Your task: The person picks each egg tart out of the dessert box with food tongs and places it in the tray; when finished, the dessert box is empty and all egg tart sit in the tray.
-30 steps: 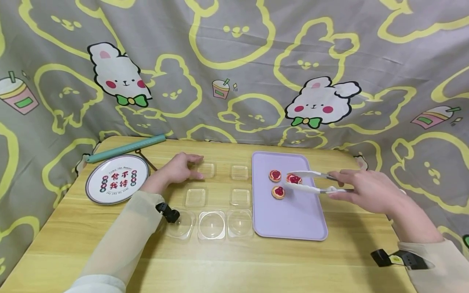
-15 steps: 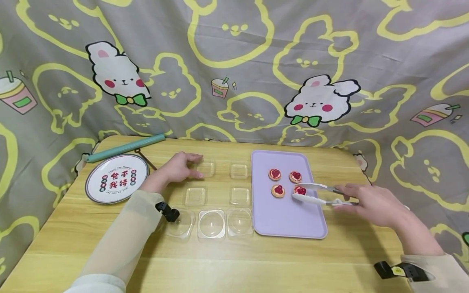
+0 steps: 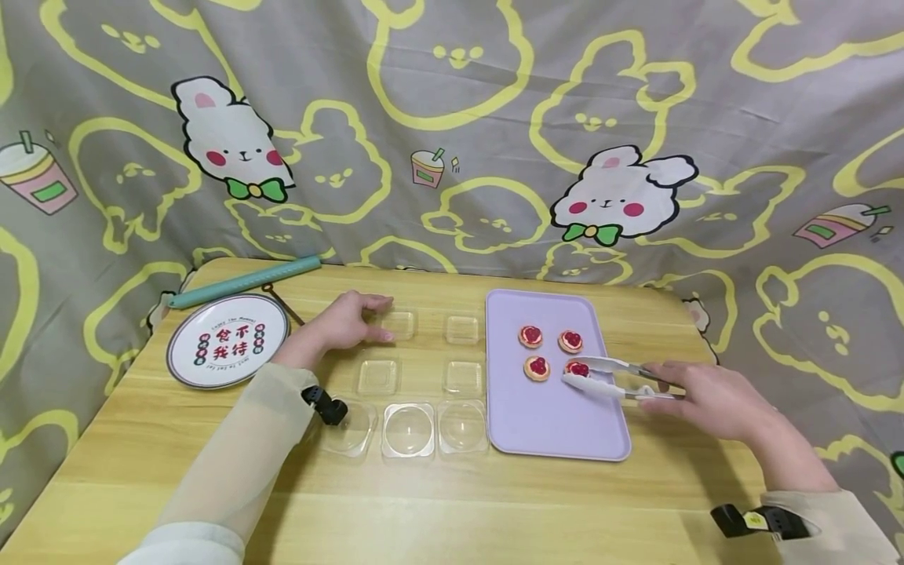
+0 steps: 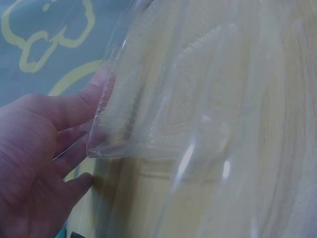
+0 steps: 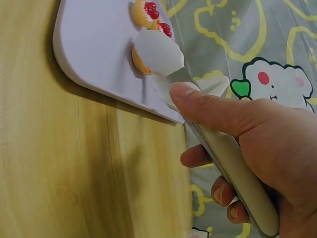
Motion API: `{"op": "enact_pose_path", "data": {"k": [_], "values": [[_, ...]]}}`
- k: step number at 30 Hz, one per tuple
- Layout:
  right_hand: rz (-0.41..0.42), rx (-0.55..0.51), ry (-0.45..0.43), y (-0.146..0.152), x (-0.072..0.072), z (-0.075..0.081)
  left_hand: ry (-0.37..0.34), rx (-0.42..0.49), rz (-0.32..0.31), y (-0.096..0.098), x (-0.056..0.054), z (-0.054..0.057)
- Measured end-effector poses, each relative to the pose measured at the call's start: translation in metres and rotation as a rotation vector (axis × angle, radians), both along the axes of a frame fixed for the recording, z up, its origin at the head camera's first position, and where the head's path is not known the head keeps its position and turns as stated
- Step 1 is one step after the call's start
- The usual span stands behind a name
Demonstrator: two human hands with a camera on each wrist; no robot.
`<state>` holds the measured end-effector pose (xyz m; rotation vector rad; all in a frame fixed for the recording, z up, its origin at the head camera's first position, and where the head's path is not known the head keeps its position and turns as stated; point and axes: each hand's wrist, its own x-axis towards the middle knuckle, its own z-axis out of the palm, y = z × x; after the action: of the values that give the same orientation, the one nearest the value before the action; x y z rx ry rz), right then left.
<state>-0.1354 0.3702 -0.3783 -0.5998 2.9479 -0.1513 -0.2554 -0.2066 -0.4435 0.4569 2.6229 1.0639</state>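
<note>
My right hand [image 3: 713, 396] grips a pair of tongs [image 3: 600, 386] with pale tips and metal arms. Those tips stand around a small tart [image 3: 577, 369] with red topping, at the right of the purple tray [image 3: 558, 428]. Three like tarts sit beside it: a near-left tart [image 3: 537, 369], a far-left tart [image 3: 530, 336] and a far-right tart [image 3: 570, 340]. In the right wrist view a pale tip [image 5: 158, 52] covers most of the tart. My left hand [image 3: 346, 320] rests with loosely spread fingers against the left side of a clear plastic container [image 4: 168, 109] at the back.
Other clear containers stand in the middle: a back-right one [image 3: 462, 329], a front-left one [image 3: 377, 377] and a front-right one [image 3: 463, 377]. Nearer lie three domed clear lids [image 3: 408, 430]. A round plate [image 3: 227, 365], a thin brown stick [image 3: 284, 304] and a green bar [image 3: 247, 282] lie left.
The right hand and tongs have moved toward me and slightly right, from the far-right tart to the near-right one. The far-right tart now lies free of the tongs. The left hand stays put.
</note>
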Motion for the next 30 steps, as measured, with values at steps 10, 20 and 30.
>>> {"op": "enact_pose_path", "data": {"k": [10, 20, 30], "values": [[-0.044, -0.049, -0.02, 0.004, 0.002, 0.005, 0.001, -0.003, -0.002, 0.002, 0.002, 0.002], [-0.112, -0.167, 0.018, 0.01, 0.01, 0.012, -0.008, 0.017, 0.004, 0.0, 0.001, -0.001], [-0.201, -0.312, 0.135, 0.021, 0.01, -0.003, -0.019, 0.022, 0.007, 0.0, 0.002, 0.001]]}}
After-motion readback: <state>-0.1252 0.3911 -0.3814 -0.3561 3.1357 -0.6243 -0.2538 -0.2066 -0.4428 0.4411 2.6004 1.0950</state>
